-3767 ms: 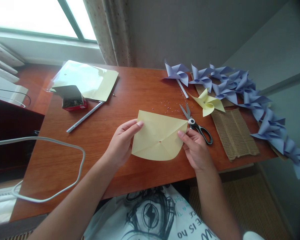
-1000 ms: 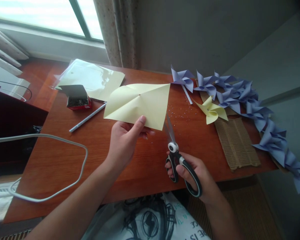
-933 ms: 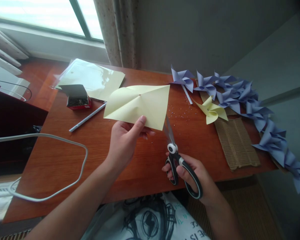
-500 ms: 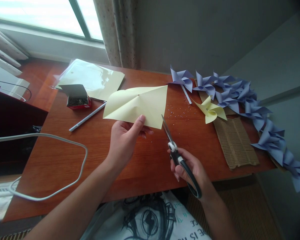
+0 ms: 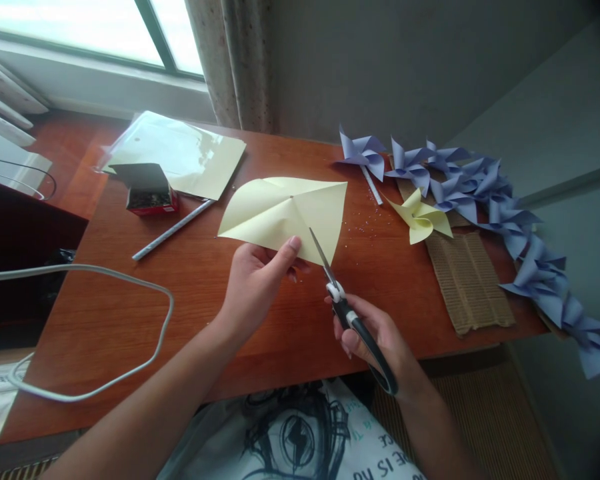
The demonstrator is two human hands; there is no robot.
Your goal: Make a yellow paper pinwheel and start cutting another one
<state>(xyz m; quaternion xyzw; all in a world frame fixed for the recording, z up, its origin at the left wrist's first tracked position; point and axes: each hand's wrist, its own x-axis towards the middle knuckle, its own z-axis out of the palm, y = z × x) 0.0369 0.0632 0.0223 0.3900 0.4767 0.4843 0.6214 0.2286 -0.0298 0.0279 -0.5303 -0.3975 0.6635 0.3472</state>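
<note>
My left hand (image 5: 253,283) holds a pale yellow creased paper square (image 5: 285,213) by its near edge, lifted above the wooden desk (image 5: 130,313). My right hand (image 5: 375,337) grips black-handled scissors (image 5: 343,307). Their blades point up and left into the paper's near right corner, along a diagonal crease. A finished yellow pinwheel (image 5: 421,215) lies to the right on the desk.
A row of several purple pinwheels (image 5: 485,193) runs along the right edge. Brown corrugated cardboard (image 5: 467,280) lies under them. At the back left are a plastic sleeve of yellow paper (image 5: 180,153), a red box of pins (image 5: 147,193) and a white stick (image 5: 173,230). A white cable (image 5: 105,333) loops at left.
The right hand took the scissors off the desk. The left hand lifted the paper, and the blades have moved up into its near right corner.
</note>
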